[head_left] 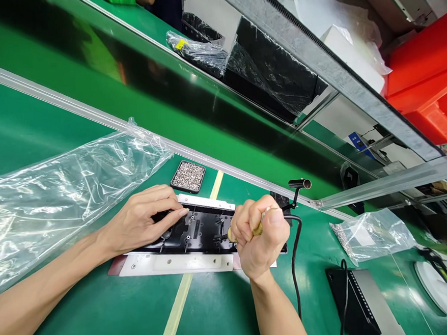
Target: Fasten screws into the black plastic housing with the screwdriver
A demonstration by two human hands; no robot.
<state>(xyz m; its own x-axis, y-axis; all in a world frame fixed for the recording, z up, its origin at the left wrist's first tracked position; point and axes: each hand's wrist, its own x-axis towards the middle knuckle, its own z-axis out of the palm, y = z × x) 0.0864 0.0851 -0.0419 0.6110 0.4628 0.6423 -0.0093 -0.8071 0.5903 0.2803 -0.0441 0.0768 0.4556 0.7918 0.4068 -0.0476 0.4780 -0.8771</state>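
While right hand (262, 233) clenches tool (232, 235), left hand (146, 216) bends over panel (203, 231), grip unclear; tray (184, 189) full of metal bits (188, 175).

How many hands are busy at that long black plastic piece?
2. The left hand is at the black piece's left part; the right hand grips a yellowish tool over its right part. No others show there.
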